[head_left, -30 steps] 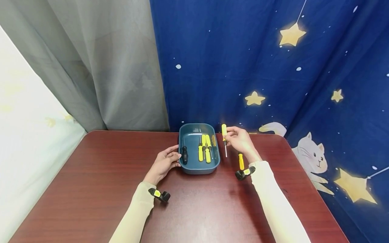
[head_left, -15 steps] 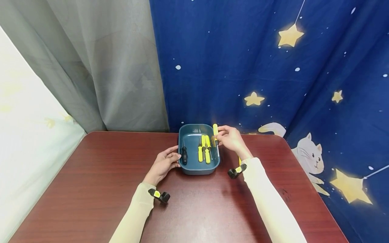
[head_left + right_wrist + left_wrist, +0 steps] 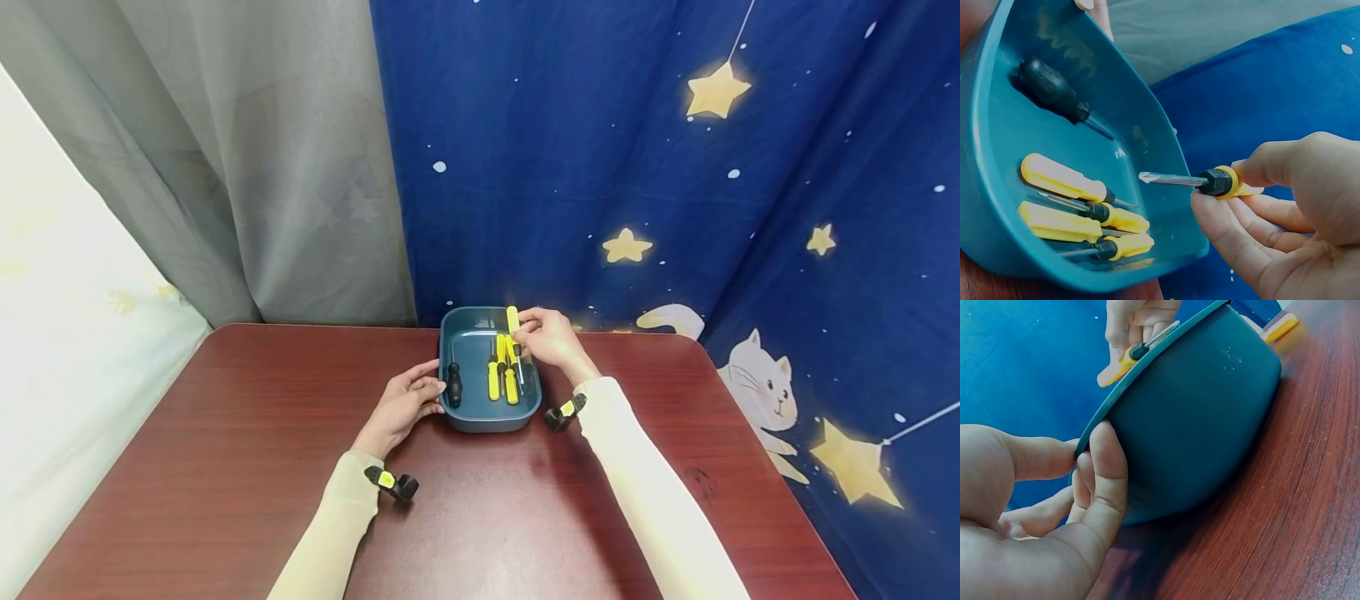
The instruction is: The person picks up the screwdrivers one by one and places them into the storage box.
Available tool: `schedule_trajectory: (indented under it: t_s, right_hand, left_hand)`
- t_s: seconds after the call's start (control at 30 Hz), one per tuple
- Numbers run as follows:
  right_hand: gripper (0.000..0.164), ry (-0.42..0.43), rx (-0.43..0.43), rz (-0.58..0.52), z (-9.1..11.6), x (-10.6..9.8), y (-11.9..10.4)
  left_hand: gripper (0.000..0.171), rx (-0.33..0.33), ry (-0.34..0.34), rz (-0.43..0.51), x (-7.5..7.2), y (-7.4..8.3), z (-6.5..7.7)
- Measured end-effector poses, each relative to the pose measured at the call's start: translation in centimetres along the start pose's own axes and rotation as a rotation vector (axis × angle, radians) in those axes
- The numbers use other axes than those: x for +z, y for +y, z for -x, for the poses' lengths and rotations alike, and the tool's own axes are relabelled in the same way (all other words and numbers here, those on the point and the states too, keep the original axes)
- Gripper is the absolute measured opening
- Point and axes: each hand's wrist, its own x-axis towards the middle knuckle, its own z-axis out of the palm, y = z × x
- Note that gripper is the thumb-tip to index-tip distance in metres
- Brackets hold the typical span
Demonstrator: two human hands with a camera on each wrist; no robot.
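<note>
Head view: a rounded rectangular teal plastic tray (image 3: 465,417) sits on a glossy reddish wood-grain bench (image 3: 225,467), near its far edge. The left hand (image 3: 405,400) rests against the tray's left side, fingers relaxed at the rim. The right hand (image 3: 546,337) pinches a yellow-handled screwdriver (image 3: 513,327) over the tray's far right corner, blade pointing down into it. Inside lie a black-handled screwdriver (image 3: 453,383) on the left and several yellow-handled ones (image 3: 501,375) to the right. A grey curtain (image 3: 247,150) and a blue cloth with stars and a cat (image 3: 675,167) hang behind the bench.

Left wrist view: the thumb (image 3: 1107,469) presses the tray's smooth matte outer wall (image 3: 1204,412), while fingers hook under the thin rim. Beyond the rim the right hand and its yellow handle show partly, the tray blocking the rest.

Right wrist view: thumb and fingers (image 3: 1235,237) clasp the yellow handle by its black collar; the bare metal flat-tipped shaft (image 3: 1169,179) points over the tray's interior without touching it. Below lie three yellow-handled screwdrivers (image 3: 1079,215) close together, the black one (image 3: 1054,90) apart
</note>
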Motion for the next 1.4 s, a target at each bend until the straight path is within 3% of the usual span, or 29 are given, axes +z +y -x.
schedule_trajectory:
  t_s: [0.47,1.4]
  right_hand:
    - [0.036,-0.058,0.013,0.004,-1.7,2.6,-1.1]
    - [0.031,-0.142,0.045,0.121,-4.1,6.3,-2.0]
  left_hand:
    - [0.059,0.001,-0.009,-0.001,0.2,0.1,0.3]
    - [0.055,-0.012,0.001,-0.027,-0.2,0.0,0.2]
